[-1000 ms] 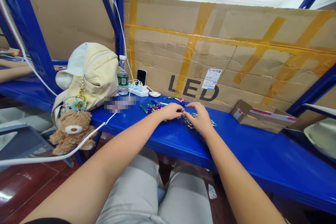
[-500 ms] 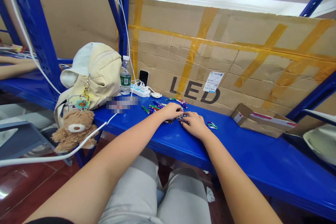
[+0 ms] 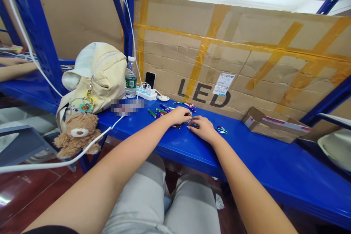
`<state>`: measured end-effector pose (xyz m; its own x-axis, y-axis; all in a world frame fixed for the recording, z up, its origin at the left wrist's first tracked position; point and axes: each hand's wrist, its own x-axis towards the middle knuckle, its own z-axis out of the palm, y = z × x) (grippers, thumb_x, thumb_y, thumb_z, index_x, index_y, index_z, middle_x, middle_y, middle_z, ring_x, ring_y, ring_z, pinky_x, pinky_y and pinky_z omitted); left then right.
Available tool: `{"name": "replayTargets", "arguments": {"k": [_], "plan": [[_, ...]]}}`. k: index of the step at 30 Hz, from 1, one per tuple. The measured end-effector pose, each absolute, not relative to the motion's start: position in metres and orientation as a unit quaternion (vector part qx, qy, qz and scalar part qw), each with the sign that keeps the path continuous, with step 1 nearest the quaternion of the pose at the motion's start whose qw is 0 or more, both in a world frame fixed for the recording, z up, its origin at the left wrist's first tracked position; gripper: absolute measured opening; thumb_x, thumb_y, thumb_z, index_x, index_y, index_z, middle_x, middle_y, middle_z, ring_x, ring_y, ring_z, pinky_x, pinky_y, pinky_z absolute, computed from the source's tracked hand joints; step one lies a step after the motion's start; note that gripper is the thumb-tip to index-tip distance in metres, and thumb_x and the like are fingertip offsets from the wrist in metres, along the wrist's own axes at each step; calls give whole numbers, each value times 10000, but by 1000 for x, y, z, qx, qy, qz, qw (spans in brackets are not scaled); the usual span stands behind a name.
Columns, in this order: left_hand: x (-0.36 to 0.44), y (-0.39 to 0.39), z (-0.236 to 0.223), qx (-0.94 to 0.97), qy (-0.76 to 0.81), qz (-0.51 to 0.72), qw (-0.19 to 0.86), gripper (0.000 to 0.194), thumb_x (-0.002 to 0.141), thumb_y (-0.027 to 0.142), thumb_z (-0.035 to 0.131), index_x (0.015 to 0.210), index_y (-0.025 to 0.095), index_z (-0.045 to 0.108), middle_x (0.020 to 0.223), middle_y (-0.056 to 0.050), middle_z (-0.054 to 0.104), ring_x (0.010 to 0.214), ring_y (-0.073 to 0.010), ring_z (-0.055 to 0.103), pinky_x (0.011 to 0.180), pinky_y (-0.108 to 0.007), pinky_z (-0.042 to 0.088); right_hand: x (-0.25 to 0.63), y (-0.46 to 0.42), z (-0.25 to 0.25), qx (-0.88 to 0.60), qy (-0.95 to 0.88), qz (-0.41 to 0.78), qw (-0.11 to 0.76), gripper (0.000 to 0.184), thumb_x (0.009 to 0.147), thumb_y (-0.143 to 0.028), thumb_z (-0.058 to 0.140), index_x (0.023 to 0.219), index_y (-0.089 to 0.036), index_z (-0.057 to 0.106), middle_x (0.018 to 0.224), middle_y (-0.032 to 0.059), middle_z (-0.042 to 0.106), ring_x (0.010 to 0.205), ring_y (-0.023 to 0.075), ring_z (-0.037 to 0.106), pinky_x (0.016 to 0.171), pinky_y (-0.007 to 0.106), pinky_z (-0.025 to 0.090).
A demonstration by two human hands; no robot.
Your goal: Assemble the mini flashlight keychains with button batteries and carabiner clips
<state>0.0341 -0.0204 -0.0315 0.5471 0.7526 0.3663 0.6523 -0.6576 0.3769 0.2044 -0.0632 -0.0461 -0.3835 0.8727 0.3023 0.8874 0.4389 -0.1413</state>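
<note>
On the blue shelf top (image 3: 238, 146), my left hand (image 3: 181, 116) is closed, its fingers bent around something too small to make out. My right hand (image 3: 203, 128) faces it from the right, fingers curled and tips almost meeting those of the left. Its fingers and thumb look closed too, but their contents are hidden. Small dark and shiny pieces (image 3: 177, 126) lie under and between the hands. Left of them spreads a pile of small coloured rods, among them a green one (image 3: 151, 113). A green and blue carabiner-like clip (image 3: 222, 130) lies right of my right hand.
An open cardboard box (image 3: 276, 126) stands at the right. At the left are a cream backpack (image 3: 109, 73), a teddy bear (image 3: 79, 135), a water bottle (image 3: 131, 80) and a power strip (image 3: 146, 93). A white cable (image 3: 93, 148) crosses the front. Taped cardboard (image 3: 170, 55) closes the back.
My right hand has shifted slightly left, and its fingers have curled in closer to my left hand. My left hand has stayed almost in place.
</note>
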Motion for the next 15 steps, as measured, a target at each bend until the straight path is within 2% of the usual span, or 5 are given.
{"name": "replayTargets", "arguments": {"k": [4,9,15], "plan": [[34,-22,-32,876,401,252,96,218,835,273,527,909,147,689,903,-65,701,836,-198,623,711,-261,452,201,-57,-46,-551,-817,-9,167,135,796,-316,591,837,-286,717,1229,24,585,1115,276,507,873,442,411],[34,-23,-31,880,397,244,94,214,834,257,523,910,144,689,908,-64,702,840,-197,620,720,-263,448,200,-53,-48,-545,-821,-10,167,111,795,-292,605,811,-243,704,1188,41,609,1078,232,545,891,375,422],[34,-21,-32,882,395,239,91,205,831,241,510,843,146,691,879,-59,696,820,-191,616,722,-258,441,198,-60,-43,-533,-833,-24,145,174,828,-243,565,943,-283,690,1278,38,547,1157,286,469,912,475,383]]}}
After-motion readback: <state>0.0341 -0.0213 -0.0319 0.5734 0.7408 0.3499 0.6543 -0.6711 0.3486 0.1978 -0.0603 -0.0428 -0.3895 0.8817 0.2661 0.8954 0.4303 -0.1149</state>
